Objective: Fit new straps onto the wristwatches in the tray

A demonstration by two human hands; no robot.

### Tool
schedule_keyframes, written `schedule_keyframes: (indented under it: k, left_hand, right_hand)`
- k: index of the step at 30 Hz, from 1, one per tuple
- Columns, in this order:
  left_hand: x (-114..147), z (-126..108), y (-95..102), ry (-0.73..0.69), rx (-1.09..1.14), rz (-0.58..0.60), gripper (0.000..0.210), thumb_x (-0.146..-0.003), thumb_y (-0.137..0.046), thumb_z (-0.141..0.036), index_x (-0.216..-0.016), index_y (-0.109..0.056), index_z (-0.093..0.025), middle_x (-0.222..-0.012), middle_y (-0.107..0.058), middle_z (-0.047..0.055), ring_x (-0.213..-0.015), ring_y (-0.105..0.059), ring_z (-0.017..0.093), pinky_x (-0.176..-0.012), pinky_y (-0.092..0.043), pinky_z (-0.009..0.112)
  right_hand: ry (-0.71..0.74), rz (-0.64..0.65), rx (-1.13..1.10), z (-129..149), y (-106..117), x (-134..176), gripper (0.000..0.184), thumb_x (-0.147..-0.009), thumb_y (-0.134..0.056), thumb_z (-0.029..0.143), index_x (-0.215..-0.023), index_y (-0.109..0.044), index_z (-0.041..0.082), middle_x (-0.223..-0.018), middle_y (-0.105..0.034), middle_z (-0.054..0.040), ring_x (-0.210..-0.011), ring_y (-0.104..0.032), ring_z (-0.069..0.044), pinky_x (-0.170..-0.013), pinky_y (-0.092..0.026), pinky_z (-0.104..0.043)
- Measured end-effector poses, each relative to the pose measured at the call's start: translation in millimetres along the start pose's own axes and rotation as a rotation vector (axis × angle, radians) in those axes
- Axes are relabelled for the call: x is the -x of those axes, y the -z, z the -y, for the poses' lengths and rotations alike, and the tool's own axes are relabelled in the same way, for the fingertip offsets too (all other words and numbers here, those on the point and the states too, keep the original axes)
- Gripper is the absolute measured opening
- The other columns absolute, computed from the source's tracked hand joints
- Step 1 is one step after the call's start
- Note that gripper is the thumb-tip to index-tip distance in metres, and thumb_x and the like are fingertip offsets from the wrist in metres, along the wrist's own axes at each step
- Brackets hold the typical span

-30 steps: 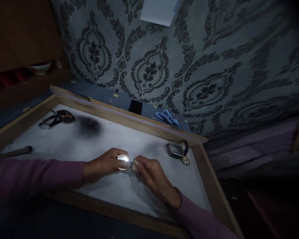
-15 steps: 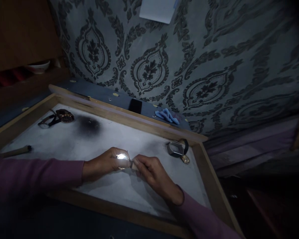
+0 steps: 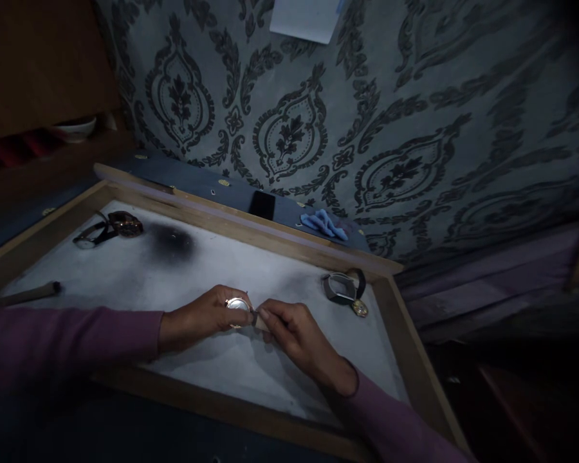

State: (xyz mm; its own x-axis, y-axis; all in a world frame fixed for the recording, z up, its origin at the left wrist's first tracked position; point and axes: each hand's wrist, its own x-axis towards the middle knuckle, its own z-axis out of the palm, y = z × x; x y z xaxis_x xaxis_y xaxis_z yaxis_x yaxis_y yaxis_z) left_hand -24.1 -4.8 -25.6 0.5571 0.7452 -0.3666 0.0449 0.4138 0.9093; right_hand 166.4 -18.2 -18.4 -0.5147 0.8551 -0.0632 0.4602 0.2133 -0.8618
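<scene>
My left hand (image 3: 205, 316) is closed round a shiny round watch case (image 3: 237, 304), its thumb lying across the face. No strap shows on this watch. Right beside it, my right hand (image 3: 296, 334) pinches a small pale flat piece (image 3: 260, 323) with a darker end at the rim of the watch case. What kind of piece it is, I cannot tell, and my fingers cover part of it. Both hands are over the white bottom of a shallow wooden tray (image 3: 212, 215).
Watches (image 3: 125, 224) lie at the tray's back left, near a dark-tipped stick-like tool (image 3: 33, 292). Another strapped watch (image 3: 340, 287) and a small gold round piece (image 3: 359, 308) lie at right. Behind the tray are a black phone-like slab (image 3: 262, 206) and a blue cloth (image 3: 324, 224).
Both hands keep almost the same place and grip. The bright glare on the watch face has weakened.
</scene>
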Motion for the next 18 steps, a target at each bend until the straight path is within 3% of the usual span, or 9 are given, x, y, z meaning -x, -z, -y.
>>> schedule_keyframes:
  k: [18]
  left_hand:
    - [1.6, 1.4, 1.0, -0.004, -0.006, 0.029, 0.016, -0.071, -0.064, -0.03, -0.066, -0.057, -0.016, -0.052, -0.04, -0.008, -0.051, -0.028, 0.009, -0.05, -0.019, 0.025]
  right_hand:
    - [-0.034, 0.028, -0.021, -0.8, -1.1, 0.3, 0.036, -0.097, -0.041, 0.034, -0.072, -0.059, 0.015, -0.057, -0.053, 0.0006, -0.051, -0.047, -0.011, -0.051, -0.035, -0.022]
